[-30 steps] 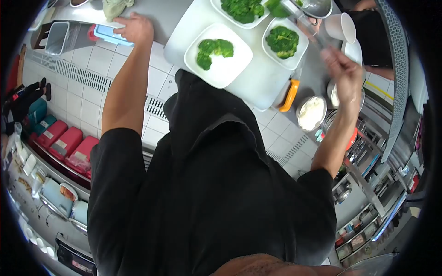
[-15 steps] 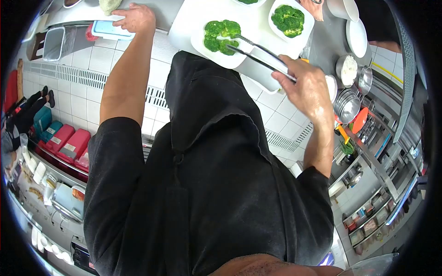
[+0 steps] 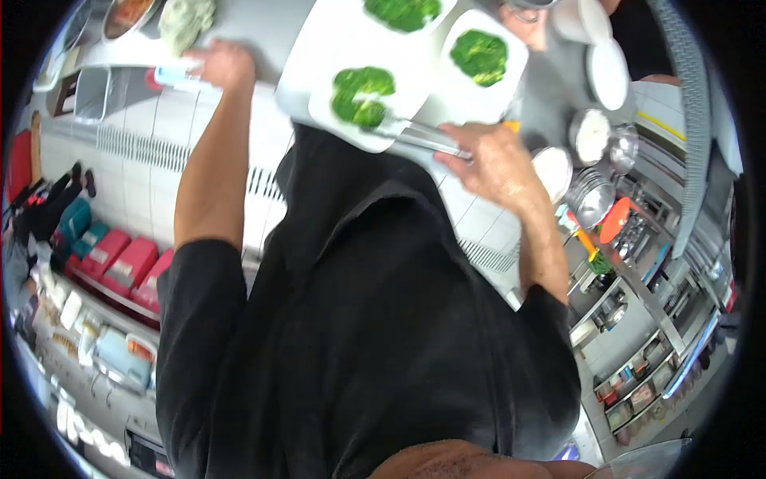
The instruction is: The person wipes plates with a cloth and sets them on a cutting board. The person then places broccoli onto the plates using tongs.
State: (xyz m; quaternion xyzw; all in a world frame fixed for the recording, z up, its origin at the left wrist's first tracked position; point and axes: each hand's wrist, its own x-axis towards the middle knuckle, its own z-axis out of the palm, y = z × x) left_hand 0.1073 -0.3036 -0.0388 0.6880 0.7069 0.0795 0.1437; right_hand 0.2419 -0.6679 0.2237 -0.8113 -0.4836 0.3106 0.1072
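Metal tongs (image 3: 427, 137) are held in my right hand (image 3: 495, 164), its fingers closed round their rear end. Their tips touch broccoli (image 3: 363, 88) in the nearest white square bowl (image 3: 411, 92). Broccoli also fills a second white bowl (image 3: 515, 68) to the right, and more broccoli (image 3: 403, 11) lies in a bowl at the top edge. The bowls stand on a white cutting board (image 3: 294, 80). My left hand (image 3: 225, 64) rests at the counter edge beside a light blue lid or box (image 3: 177, 76), fingers apart, close to a pale green cloth (image 3: 185, 24).
Metal bowls (image 3: 590, 195) and a bowl of white food (image 3: 591, 136) are at the right. A white round dish (image 3: 608, 73) lies above them. Another person's hand (image 3: 527, 28) is at the top right. Red bins (image 3: 132, 265) line the left.
A green piece was in the tongs a second ago; more broccoli now lies in the nearest bowl. My right hand came down and left with the tongs. My left hand stays at the counter edge.
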